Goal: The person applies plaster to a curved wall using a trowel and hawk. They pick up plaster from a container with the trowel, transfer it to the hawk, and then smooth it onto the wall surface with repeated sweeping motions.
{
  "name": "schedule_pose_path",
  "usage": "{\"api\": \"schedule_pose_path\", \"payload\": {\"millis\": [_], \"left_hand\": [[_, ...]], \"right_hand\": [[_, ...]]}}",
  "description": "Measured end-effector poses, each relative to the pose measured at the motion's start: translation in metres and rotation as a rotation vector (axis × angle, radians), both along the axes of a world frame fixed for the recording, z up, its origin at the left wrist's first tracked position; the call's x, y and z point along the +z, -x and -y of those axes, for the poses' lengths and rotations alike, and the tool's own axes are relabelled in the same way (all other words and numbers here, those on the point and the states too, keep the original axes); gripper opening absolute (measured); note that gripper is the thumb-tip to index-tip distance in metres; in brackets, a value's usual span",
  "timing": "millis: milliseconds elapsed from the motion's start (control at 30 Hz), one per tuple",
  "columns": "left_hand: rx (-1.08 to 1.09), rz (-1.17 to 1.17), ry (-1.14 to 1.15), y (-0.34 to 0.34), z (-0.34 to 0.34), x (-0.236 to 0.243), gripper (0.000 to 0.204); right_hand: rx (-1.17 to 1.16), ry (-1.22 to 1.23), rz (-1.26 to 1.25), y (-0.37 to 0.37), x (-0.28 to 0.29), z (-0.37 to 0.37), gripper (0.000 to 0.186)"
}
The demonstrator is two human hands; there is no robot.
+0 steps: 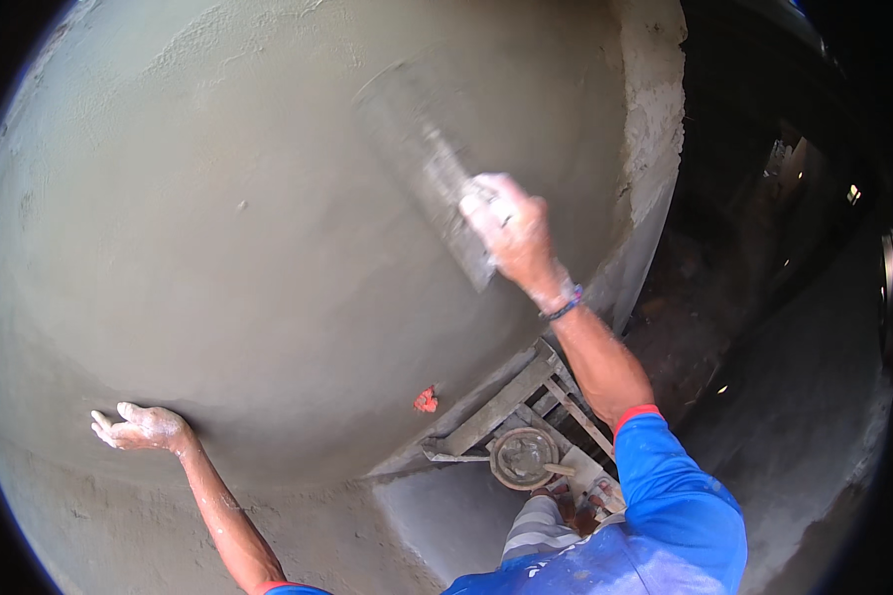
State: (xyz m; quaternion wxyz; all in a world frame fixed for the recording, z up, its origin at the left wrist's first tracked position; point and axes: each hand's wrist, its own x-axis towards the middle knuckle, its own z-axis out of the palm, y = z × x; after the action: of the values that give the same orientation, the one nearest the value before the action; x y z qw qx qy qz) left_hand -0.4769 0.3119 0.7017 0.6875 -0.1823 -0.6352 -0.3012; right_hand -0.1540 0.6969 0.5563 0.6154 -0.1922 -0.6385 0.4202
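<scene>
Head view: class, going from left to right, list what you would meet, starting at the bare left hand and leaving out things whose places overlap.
Bare, plaster-dusted left hand → blue, red-edged left sleeve → flat, rectangular grey trowel → thin, dark-blue wristband → blue, red-edged right sleeve.

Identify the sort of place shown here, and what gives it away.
Likely a building site or a building under renovation: the right hand holds a flat rectangular grey trowel at a broad grey plastered wall, and a round grey bucket of grey mix sits amid rough, wooden-looking planks.
</scene>
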Motion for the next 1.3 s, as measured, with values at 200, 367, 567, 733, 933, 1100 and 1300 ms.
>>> {"api": "schedule_pose_path", "payload": {"millis": [200, 367, 567, 733, 933, 1100, 1300], "left_hand": [[-0.045, -0.045, -0.043, 0.001, -0.023, -0.014, 0.054], [0.019, -0.08, 0.004, 0.011, -0.003, -0.002, 0.053], [0.018, -0.084, -0.012, 0.012, -0.005, -0.008, 0.054], [0.003, -0.024, -0.04, -0.002, -0.014, -0.005, 0.056], [0.038, -0.023, -0.024, 0.005, -0.007, -0.01, 0.054], [0.089, -0.084, -0.015, 0.01, -0.001, 0.003, 0.052], [-0.012, -0.006, 0.002, 0.013, -0.011, -0.012, 0.057]], "right_hand": [[0.321, -0.422, 0.308, 0.038, -0.096, 0.081, 0.039], [0.103, 0.028, -0.086, -0.021, -0.081, 0.03, 0.03], [-0.067, 0.337, -0.412, -0.102, -0.006, -0.136, 0.027], [-0.268, 0.226, -0.162, -0.093, 0.041, -0.181, 0.028], [-0.084, -0.255, 0.077, -0.015, -0.012, -0.032, 0.028], [-0.064, -0.215, -0.05, -0.04, -0.068, -0.024, 0.027], [-0.035, 0.445, -0.411, -0.124, -0.046, -0.194, 0.031]]}}
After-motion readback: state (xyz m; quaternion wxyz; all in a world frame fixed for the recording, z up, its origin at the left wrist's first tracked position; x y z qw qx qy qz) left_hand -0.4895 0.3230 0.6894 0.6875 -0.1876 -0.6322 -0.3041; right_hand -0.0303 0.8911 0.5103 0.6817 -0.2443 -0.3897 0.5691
